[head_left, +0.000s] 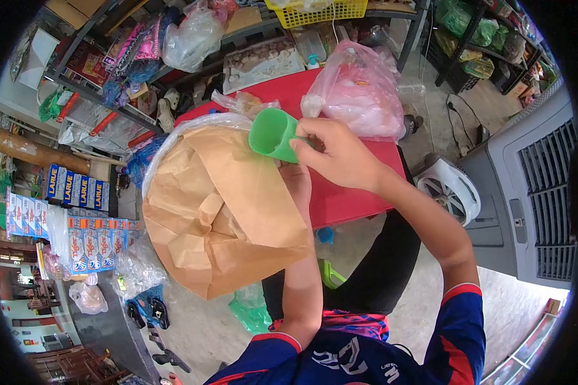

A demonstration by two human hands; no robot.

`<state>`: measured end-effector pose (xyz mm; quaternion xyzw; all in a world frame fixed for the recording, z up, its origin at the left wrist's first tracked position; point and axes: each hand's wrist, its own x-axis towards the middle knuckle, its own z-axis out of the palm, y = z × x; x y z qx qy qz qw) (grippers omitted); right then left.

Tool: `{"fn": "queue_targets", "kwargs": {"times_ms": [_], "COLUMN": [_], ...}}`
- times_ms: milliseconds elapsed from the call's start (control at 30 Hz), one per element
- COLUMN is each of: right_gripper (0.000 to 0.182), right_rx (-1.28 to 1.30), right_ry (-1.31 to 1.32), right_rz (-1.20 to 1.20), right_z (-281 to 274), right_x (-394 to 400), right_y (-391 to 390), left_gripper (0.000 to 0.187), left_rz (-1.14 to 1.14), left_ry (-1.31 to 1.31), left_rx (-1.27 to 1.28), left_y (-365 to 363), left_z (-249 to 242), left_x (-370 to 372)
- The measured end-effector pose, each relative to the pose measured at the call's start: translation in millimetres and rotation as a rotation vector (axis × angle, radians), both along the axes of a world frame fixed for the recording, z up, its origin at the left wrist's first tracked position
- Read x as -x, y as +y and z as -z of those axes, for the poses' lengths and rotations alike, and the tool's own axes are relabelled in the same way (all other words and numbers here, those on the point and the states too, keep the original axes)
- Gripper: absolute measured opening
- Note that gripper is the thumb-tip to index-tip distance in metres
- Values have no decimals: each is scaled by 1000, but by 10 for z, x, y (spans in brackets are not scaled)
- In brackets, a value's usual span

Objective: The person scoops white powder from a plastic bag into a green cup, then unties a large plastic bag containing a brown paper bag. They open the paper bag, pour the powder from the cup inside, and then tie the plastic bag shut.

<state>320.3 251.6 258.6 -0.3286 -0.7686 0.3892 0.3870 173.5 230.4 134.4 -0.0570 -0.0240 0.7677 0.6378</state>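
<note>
A green plastic cup [273,133] is tilted with its opening facing up and to the left. My right hand [331,151] grips its right side between thumb and fingers. Below the cup, my left hand [295,183] is partly hidden by the cup and brown paper; its fingertips do not show. Large brown paper bags [237,192] lie over a round container with clear plastic [167,151] around its rim, beside my left forearm. A pink plastic bag [359,93] stands on the red table [359,183], behind my right hand.
Shelves with plastic bags [192,38] and a yellow basket [321,13] stand behind the table. Beer cartons [93,247] are stacked at left. A grey air cooler [533,192] and a white fan [448,190] are at right. A green bag [250,309] lies on the floor.
</note>
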Motion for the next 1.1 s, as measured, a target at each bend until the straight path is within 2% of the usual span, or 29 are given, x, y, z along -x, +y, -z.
{"fn": "queue_targets", "kwargs": {"times_ms": [233, 333, 467, 633, 733, 967, 1033, 1100], "right_gripper": [24, 23, 21, 22, 20, 18, 17, 16], "right_rx": [53, 84, 145, 114, 150, 233, 235, 262], "right_ry": [8, 35, 64, 86, 153, 102, 108, 102], "right_rz": [50, 73, 110, 198, 216, 285, 304, 312], "right_z": [27, 101, 97, 91, 319, 912, 991, 1099], "right_x": [-99, -140, -278, -526, -679, -828, -785, -771], "right_y": [-56, -83, -152, -273, -333, -623, -697, -745], "left_gripper": [37, 40, 45, 49, 50, 51, 51, 52], "left_rz": [-43, -35, -53, 2, 9, 36, 80, 61], "left_ry": [73, 108, 5, -195, -254, -170, -131, 96], "left_rx": [52, -57, -40, -88, -98, -118, -125, 82], "left_y": [62, 42, 117, 74, 65, 54, 12, -37], "left_z": [-13, -20, 336, 191, 127, 150, 7, -286], "left_x": [-10, -26, 7, -51, -66, -59, -86, -231]}}
